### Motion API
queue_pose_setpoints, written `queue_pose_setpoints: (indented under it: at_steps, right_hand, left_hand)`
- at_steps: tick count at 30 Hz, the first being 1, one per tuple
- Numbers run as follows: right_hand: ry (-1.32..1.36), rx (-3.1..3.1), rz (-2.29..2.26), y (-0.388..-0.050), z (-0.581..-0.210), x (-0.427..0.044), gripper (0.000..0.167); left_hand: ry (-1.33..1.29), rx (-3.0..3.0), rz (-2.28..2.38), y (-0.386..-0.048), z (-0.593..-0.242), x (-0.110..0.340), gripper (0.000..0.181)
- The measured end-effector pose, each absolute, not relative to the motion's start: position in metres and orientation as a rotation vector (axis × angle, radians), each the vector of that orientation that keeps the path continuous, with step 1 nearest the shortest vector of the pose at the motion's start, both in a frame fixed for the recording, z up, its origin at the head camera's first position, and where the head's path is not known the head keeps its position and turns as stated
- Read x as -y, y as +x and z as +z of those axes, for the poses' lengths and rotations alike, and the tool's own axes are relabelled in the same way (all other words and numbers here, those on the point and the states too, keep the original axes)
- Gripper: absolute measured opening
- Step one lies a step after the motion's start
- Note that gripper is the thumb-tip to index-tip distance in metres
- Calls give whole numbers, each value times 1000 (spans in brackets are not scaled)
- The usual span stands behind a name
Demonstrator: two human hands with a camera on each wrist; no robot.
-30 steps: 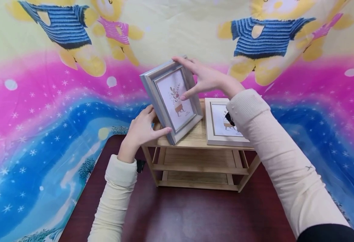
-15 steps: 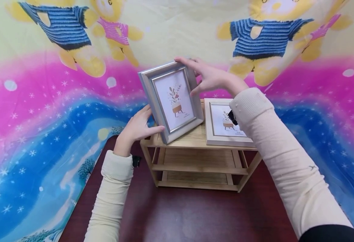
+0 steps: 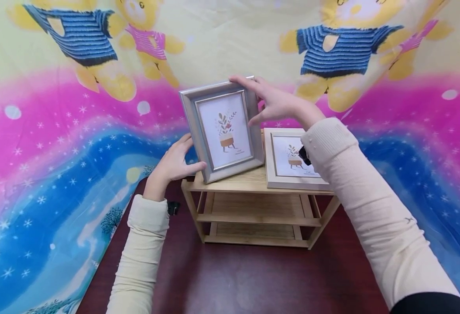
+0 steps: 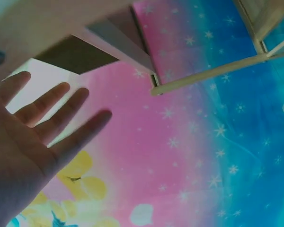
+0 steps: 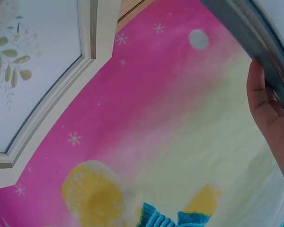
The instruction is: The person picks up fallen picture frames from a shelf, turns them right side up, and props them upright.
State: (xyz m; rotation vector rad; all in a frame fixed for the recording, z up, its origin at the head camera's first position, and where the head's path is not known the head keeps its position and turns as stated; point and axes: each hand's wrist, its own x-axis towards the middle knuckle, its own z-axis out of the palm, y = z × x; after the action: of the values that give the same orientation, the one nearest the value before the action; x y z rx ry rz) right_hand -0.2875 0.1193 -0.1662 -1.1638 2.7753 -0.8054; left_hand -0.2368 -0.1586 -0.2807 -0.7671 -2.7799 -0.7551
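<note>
The silver frame tilts over the left part of the wooden rack's top, its lower left corner near the front edge, its lower right corner just beside the flat-lying white frame; open table stretches in front. The right hand pinches the upper right corner; the left hand spreads straight fingers beside the lower left edge, thumb contact unclear; the right sleeve partly covers the white frame
</note>
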Motion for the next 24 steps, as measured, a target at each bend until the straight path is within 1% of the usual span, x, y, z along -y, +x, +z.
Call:
queue_pose_setpoints:
  at_steps: [3, 8, 12, 14, 17, 20, 24]
  right_hand:
    - [-1169, -2779, -809, -288, -168, -119, 104]
    - [-1151, -2776, -826, -288, -169, -121, 103]
    - [-1150, -2780, -823, -288, -169, -123, 101]
    - [-1159, -2776, -833, -289, -170, -123, 99]
    - [-1163, -2752, -890, -289, -171, -124, 96]
    - [-1115, -2707, -1009, -289, -173, -126, 96]
    - [-1042, -2648, -1172, -288, -175, -128, 93]
  left_hand:
    - [-828, 2690, -826, -238, -284, 159, 74]
    - [-917, 2510, -966, -239, -287, 158, 60]
    - [-910, 2492, -1170, -236, -287, 156, 43]
    - [-888, 2501, -1282, -232, -284, 153, 39]
    - [-860, 2517, -1366, -224, -276, 149, 40]
    - [-856, 2524, -1399, -224, -276, 150, 48]
    - [-872, 2492, -1471, -236, -285, 157, 56]
